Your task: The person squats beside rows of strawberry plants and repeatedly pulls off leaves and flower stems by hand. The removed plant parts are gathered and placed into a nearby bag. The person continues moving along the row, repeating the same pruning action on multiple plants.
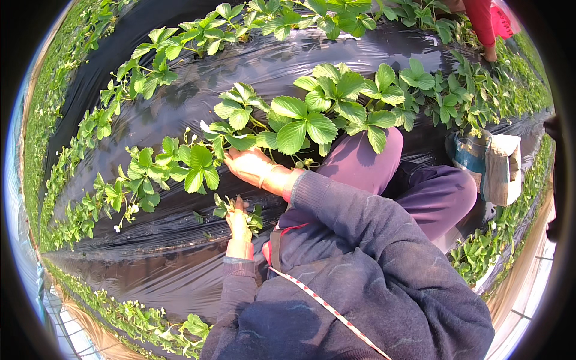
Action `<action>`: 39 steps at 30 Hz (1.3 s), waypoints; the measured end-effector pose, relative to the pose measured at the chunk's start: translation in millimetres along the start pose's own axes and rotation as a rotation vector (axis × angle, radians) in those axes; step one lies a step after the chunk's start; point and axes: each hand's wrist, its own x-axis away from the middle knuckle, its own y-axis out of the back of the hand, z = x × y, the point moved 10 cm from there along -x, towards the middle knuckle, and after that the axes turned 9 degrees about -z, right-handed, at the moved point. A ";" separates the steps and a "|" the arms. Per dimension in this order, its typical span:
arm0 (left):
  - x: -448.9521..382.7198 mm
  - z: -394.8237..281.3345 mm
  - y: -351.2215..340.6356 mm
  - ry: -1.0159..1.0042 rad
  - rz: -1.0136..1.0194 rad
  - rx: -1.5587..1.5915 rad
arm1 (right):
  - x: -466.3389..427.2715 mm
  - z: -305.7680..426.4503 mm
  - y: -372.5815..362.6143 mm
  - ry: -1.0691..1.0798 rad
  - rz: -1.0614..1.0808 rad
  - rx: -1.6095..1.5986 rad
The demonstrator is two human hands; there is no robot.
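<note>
My left hand (238, 221) is closed around a small bunch of strawberry leaves (255, 219), low over the black plastic mulch film (180, 229). Farther up, my right hand (249, 164) reaches across to the base of a strawberry plant (292, 130) with broad green leaves. Its fingertips are partly hidden by foliage, so whether they grip a stem cannot be told. Small white flowers and buds (189, 132) show just left of this hand, and a pale green fruit or bud cluster (308, 163) hangs to its right, near my knee.
More strawberry rows run along the film, one beyond (153, 58) and one at the lower left (135, 319). A worn bag-like container (501, 168) stands right of my bent knees (369, 157). At the upper right, another person's red sleeve and hand (489, 53) reach into plants.
</note>
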 end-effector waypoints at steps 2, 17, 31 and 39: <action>12.9 31.4 14.4 0.080 -0.027 0.069 | 0.8 3.3 -9.5 0.027 0.045 0.047; 28.4 -35.1 -83.7 -0.109 0.245 0.193 | 16.2 -56.8 123.3 -0.016 -0.320 -0.456; 73.3 -160.7 -183.3 -0.902 0.333 -0.102 | -5.4 -155.9 83.7 -0.166 -0.142 -0.395; 108.5 -136.5 -177.1 -1.077 0.294 -0.496 | -3.6 -152.9 50.9 -0.130 -0.105 -0.524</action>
